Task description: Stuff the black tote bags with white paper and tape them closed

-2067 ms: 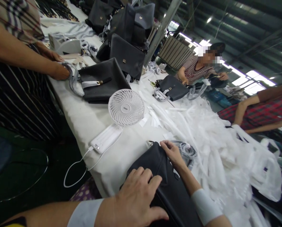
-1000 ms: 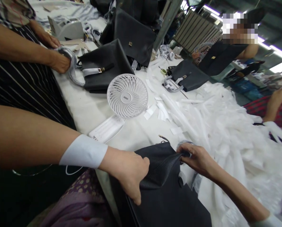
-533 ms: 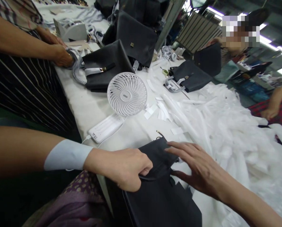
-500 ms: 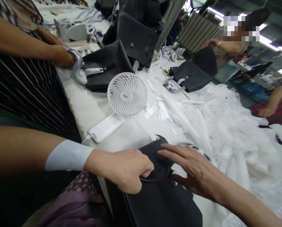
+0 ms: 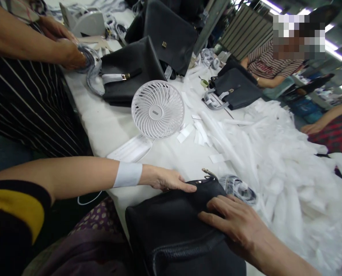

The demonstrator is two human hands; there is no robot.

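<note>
A black leather handbag lies in front of me, partly in my lap and partly on the table edge. At its far edge, close to a metal clasp and a short strap, my left hand grips the bag, thumb on top and fingers mostly hidden behind. My right hand rests palm down on the bag's right side, its fingers slightly bent and apart on the leather. Handles wrapped in clear plastic stick out beyond that hand. A pale band circles my left wrist.
A white fan stands ahead, with a white power strip beside it. More black bags lie farther back. White wrapping material is heaped on the right. Another person's hands hold wrapped handles at left; a person in stripes handles a bag.
My left hand has gone from a fist over the flap to the bag's far edge. The flap no longer shows on top. My right hand has lowered onto the leather.
</note>
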